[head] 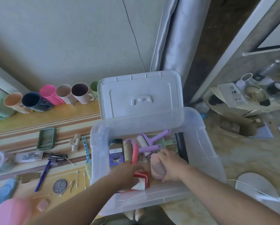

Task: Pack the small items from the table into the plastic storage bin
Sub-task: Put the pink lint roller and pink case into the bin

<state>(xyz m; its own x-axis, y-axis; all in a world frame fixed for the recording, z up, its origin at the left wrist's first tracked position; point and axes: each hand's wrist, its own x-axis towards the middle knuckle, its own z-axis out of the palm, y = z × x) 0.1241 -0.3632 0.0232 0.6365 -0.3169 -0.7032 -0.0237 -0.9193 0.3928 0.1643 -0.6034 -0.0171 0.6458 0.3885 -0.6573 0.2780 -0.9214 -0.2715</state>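
Reaching down into the clear, soft-cornered plastic storage bin (153, 124), both bare hands are working over its floor. The left hand (128, 174) is curling its fingers around the white roll of a red-handled lint roller (140, 179), whose slim glossy handle is pointing away toward the bin's far wall. The right hand (167, 166) is closing around a pale pink, matte, rounded cylinder (157, 168), which is blurred, so its material cannot be told.

Lying inside the bin are two lilac plastic lint rollers (149, 142), a bare brown cardboard tube (127, 149), a dark-capped glass jar with a purple label (116, 153), and a glossy black cylinder (182, 146) leaning along the right wall. The bin's frosted lid (139, 93) is standing open, hinged up at the far side.

On the striped wooden table (38, 120) to the left, small items are still waiting: a green slotted plastic basket (46, 138), a beige claw hair clip (75, 142), a teal perforated brush (87, 155), a blue-handled razor (50, 166) and a round needle disc (59, 185). Seven plastic cups (50, 95) are lining the wall.
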